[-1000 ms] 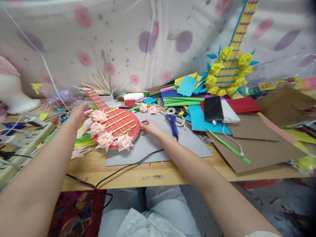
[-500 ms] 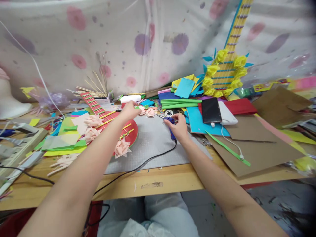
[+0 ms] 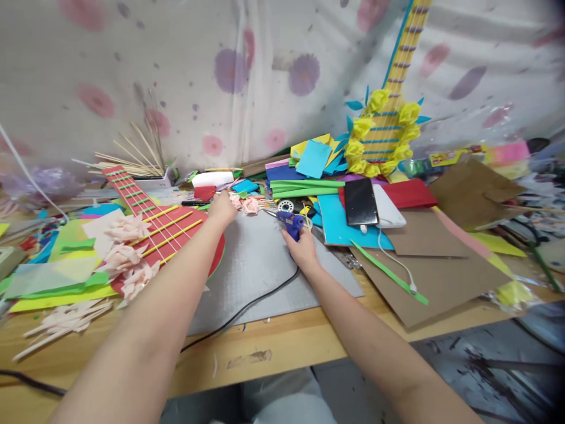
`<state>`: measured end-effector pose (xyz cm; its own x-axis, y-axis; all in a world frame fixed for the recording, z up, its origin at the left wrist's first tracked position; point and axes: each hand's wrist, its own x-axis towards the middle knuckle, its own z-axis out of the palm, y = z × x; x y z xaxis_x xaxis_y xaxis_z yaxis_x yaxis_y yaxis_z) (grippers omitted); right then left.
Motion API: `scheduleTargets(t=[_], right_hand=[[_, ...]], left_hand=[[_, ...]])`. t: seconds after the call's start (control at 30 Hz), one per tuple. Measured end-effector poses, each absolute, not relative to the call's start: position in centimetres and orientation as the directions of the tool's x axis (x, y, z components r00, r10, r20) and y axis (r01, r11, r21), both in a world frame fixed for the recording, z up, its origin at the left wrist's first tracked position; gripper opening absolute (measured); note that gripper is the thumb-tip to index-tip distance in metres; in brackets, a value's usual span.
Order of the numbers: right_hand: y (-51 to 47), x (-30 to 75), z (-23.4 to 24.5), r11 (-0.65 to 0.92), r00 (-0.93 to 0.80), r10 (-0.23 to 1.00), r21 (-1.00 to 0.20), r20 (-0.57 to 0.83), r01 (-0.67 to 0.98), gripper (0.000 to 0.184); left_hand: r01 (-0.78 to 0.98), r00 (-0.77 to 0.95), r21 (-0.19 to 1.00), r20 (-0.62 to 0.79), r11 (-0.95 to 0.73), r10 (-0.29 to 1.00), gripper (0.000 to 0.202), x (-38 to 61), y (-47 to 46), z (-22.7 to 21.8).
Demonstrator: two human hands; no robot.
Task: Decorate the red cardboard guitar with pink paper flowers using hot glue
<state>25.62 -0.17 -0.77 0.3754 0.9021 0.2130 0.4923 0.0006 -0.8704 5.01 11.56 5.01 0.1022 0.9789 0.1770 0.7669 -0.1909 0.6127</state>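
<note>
My right hand (image 3: 299, 246) is wrapped round the blue glue gun (image 3: 292, 221), which stands on the grey cutting mat (image 3: 260, 265) with its black cord trailing toward me. My left hand (image 3: 223, 207) reaches over the red paper guitar (image 3: 163, 227) to the pink paper flowers (image 3: 247, 204) at the mat's far edge; its fingertips pinch at one of them, though I cannot make out whether it holds it. More pink flowers (image 3: 126, 250) line the guitar's left rim.
A black phone (image 3: 359, 201) lies on a white power bank on blue paper. Brown cardboard (image 3: 436, 265) covers the right side. A yellow-flowered paper guitar (image 3: 383, 132) leans on the curtain. Coloured paper sheets, green strips (image 3: 304, 188) and wooden sticks (image 3: 132, 156) crowd the back.
My left hand left the guitar's neck and reached right to the pink flowers. My right hand moved from the guitar's rim to the glue gun and gripped it. The view shifted right.
</note>
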Motion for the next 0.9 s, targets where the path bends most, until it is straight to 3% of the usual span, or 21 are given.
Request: scheduleTargets(t=[0.1,0.3,0.57,0.67,0.77,0.83,0.9], right_hand=[[-0.3,25.5,-0.8,-0.016,0.451,0.888,-0.974,0.091,0.227,0.041],[-0.1,25.3,-1.1,0.003,0.5,0.866,-0.998,-0.025,-0.057,0.047],[-0.2,25.2,-0.5,-0.02,0.495,0.865,-0.99,-0.088,-0.142,0.042],[-0.2,25.2,-0.5,0.033,0.507,0.861,-0.987,-0.051,-0.155,0.04],[-0.2,25.2,-0.3,0.092,0.536,0.844,-0.982,-0.012,-0.168,0.039],[-0.4,25.3,0.0,0.114,0.547,0.837,-0.978,-0.001,-0.176,0.039],[-0.7,25.3,0.5,0.118,0.528,0.849,-0.973,-0.004,-0.197,0.04]], left_hand=[[0.885,0.086,0.436,0.19,-0.162,0.978,0.041,6.3,11.6,5.1],[0.886,0.405,0.157,0.199,-0.437,0.893,0.052,9.7,11.8,4.2],[0.935,0.321,0.082,0.216,-0.345,0.922,0.035,11.1,11.4,3.4],[0.92,0.255,0.223,0.283,-0.322,0.924,0.031,11.2,10.5,4.6],[0.788,0.057,0.555,0.363,-0.265,0.93,0.032,11.3,9.2,5.9],[0.514,-0.137,0.83,0.33,-0.217,0.934,0.032,11.3,7.9,6.3],[0.054,-0.254,0.988,0.151,-0.142,0.955,0.028,11.3,6.1,6.2]])
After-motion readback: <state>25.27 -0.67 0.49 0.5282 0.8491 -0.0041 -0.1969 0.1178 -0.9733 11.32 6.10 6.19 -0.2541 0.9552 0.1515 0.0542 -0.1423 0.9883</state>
